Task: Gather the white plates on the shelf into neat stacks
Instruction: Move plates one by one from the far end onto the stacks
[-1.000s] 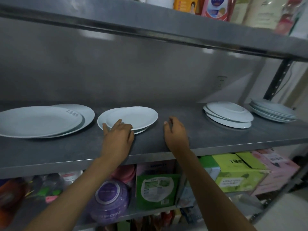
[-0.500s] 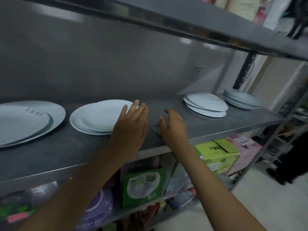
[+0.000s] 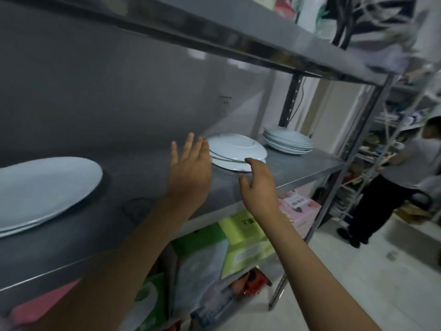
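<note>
On the grey metal shelf [image 3: 307, 167] a loose pile of two or three white plates [image 3: 235, 150] lies upside down and slightly askew. My left hand [image 3: 189, 170] hovers open just left of this pile, fingers spread, near its rim. My right hand [image 3: 259, 185] is open at the pile's front edge, fingertips close to or touching the lowest plate. A neat stack of several white plates [image 3: 287, 142] stands behind it at the shelf's right end. A bigger stack of oval white plates [image 3: 45, 189] lies at the far left.
The upper shelf [image 3: 238, 44] overhangs closely. Colourful boxes [image 3: 241, 244] fill the shelf below. A shelf post [image 3: 334, 192] stands at the right front corner. A person [image 3: 386, 185] stands in the aisle to the right, by another rack.
My view has swung right. Both hands left the middle pair of plates and moved right to the upside-down pile; the left hand has opened wide.
</note>
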A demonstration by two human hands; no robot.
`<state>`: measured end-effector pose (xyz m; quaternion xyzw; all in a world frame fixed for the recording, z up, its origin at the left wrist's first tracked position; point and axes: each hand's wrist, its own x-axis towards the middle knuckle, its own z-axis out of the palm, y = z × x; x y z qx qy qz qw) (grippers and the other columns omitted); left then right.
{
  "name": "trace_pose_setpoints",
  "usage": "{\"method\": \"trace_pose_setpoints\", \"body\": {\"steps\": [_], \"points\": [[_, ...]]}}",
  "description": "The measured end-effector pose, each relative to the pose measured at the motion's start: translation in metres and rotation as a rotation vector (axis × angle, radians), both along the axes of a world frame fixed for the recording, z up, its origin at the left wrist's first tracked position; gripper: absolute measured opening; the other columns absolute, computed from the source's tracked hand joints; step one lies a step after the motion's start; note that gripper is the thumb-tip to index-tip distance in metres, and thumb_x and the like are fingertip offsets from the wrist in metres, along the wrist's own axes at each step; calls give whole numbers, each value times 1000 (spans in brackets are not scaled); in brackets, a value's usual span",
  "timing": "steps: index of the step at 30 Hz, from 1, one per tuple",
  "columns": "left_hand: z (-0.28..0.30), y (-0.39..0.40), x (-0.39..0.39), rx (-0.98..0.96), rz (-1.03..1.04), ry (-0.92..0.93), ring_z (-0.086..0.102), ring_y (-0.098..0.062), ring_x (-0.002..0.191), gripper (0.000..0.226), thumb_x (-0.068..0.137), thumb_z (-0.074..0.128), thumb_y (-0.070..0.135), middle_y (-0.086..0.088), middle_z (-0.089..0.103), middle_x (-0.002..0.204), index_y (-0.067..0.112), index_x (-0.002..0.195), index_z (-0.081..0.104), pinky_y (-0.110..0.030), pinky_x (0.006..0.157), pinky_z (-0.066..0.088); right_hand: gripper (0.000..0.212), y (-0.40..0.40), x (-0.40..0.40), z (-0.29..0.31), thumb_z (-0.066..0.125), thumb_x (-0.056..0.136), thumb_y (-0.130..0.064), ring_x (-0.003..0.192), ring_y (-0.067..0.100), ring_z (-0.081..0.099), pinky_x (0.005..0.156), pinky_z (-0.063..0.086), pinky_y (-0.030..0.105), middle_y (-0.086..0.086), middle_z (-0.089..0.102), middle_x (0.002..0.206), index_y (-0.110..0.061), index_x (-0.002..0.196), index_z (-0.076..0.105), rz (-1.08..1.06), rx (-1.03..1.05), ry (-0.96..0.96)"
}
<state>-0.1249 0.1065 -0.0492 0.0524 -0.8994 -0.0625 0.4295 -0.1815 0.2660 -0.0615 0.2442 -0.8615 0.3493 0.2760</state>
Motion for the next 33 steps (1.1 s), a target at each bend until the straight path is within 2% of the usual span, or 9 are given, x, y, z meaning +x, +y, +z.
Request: {"method": "trace_pose_setpoints", "body": {"steps": [3, 7, 10, 15, 19, 22, 24, 29, 33], "points": [[-4, 25, -36, 55, 20, -76, 23, -28, 142, 41, 99, 37, 16, -12, 42, 146, 2, 137, 42, -56, 113, 10, 42, 26, -41, 2, 59, 89, -9, 122, 27, 48, 103, 36, 32, 11, 55, 131, -7, 131, 52, -16, 2, 0], [-12, 43, -69, 19, 167, -175, 22, -29, 142, 46, 93, 49, 13, -13, 40, 147, 1, 137, 41, -64, 111, 12, 60, 53, -88, 8, 48, 77, 12, 126, 27, 44, 106, 33, 30, 10, 53, 135, -8, 134, 50, 45, 35, -108], [-16, 47, -81, 33, 263, -215, 15, -27, 145, 45, 99, 38, 18, -12, 33, 151, 3, 141, 34, -62, 112, 9, 65, 59, -125, 12, 50, 72, 9, 128, 28, 44, 108, 35, 35, 9, 53, 136, -9, 134, 50, 115, 97, -138], [-17, 49, -80, -26, 287, -194, 17, -26, 144, 45, 101, 30, 22, -12, 34, 150, 4, 142, 35, -61, 113, 7, 81, 45, -156, 16, 56, 72, 6, 145, 23, 20, 118, 20, 35, 8, 27, 157, -14, 147, 35, 246, 134, -232], [-14, 52, -77, -62, 323, -167, 23, -27, 142, 47, 100, 27, 24, -14, 42, 145, 1, 139, 39, -61, 113, 5, 90, 27, -169, 20, 63, 75, -3, 149, 26, 4, 121, 10, 40, 10, 8, 161, -19, 152, 20, 272, 407, -143], [-14, 52, -78, -63, 327, -175, 24, -28, 142, 45, 100, 30, 22, -15, 43, 144, 0, 138, 40, -61, 113, 7, 87, 19, -174, 21, 61, 77, -5, 149, 26, 0, 121, 5, 41, 10, 4, 162, -20, 152, 18, 246, 529, -125], [-15, 52, -76, -31, 340, -175, 24, -28, 142, 46, 100, 29, 23, -14, 43, 145, 1, 138, 40, -60, 113, 7, 82, 18, -174, 18, 58, 80, -4, 149, 25, 4, 121, 5, 42, 9, 9, 161, -20, 151, 21, 248, 544, -142], [-14, 54, -71, 0, 326, -186, 23, -26, 143, 46, 101, 27, 23, -12, 41, 146, 2, 140, 39, -61, 113, 7, 70, 20, -165, 21, 55, 84, -5, 145, 29, 20, 118, 18, 43, 13, 29, 155, -15, 148, 28, 201, 577, -70], [-12, 58, -68, -4, 330, -224, 23, -27, 142, 48, 95, 32, 20, -13, 41, 146, 1, 139, 39, -64, 112, 5, 72, 18, -152, 17, 48, 89, -3, 146, 36, 12, 117, 15, 52, 22, 14, 157, -7, 151, 11, 90, 738, 32]]}}
